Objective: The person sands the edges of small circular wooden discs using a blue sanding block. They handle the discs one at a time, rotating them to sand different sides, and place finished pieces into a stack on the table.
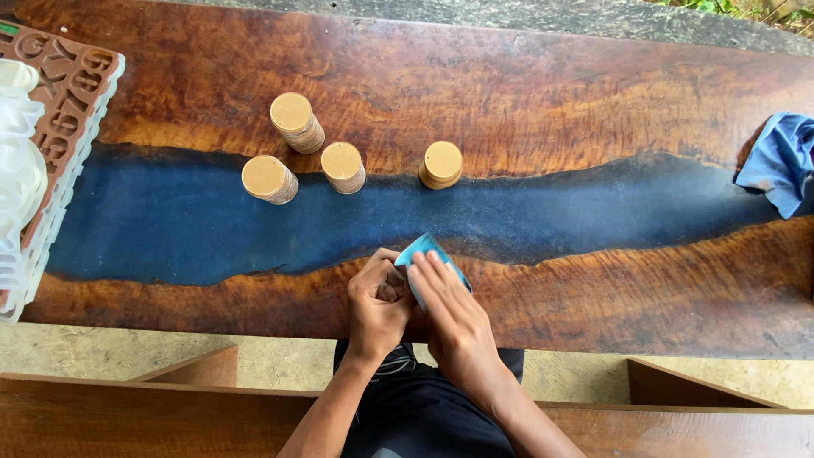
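Both my hands meet at the near edge of a wooden table [593,280] with a dark blue strip down its middle. My left hand [377,305] is curled shut around something small that I cannot make out. My right hand [449,314] presses a light blue cloth or pad [420,248] against what the left hand holds. Beyond my hands stand several short stacks of round wooden discs: a tall stack [296,121], one at the left [269,178], one in the middle [342,166] and a low one to the right [442,164].
Brown [72,80] and white [17,170] moulded trays with raised shapes lie at the left end of the table. A crumpled blue cloth [780,161] rests at the right edge. A wooden bench [127,411] runs below the table by my lap.
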